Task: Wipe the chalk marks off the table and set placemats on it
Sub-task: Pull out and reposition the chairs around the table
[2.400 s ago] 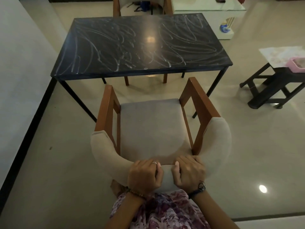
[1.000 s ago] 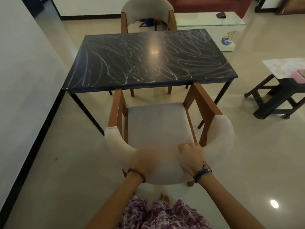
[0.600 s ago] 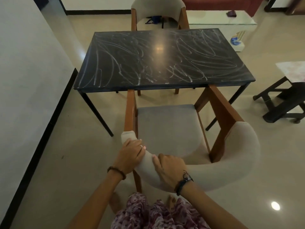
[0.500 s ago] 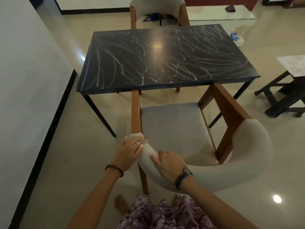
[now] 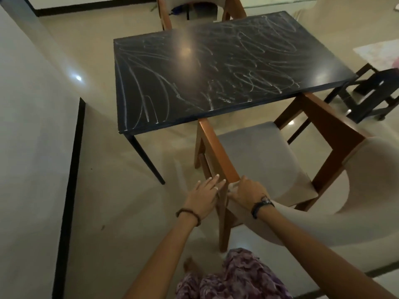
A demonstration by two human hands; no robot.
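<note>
Left hand: the left hand (image 5: pixel 204 196) lies with fingers straight and together beside the chair's wooden armrest (image 5: pixel 218 152), fingertips just touching its near end; 0.5 s ago it was curved over the padded backrest end, so it has slipped off the cushion.
Right hand: the right hand (image 5: pixel 248 193) curls over the end of the padded backrest (image 5: pixel 356 190) where it meets the armrest — it holds the same corner as before.
Chair: the chair (image 5: pixel 263 156), ahead and to the right of the hands, is turned further than 0.5 s ago; its front now sits under the table's near edge.
Table: the dark table (image 5: pixel 216 78) stands beyond the hands, covered in chalk marks (image 5: pixel 248 83) — none wiped; no placemat on it.
Beyond: a second chair (image 5: pixel 166 16) at the far side; a dark stool (image 5: pixel 375 93) far right of the hands.
</note>
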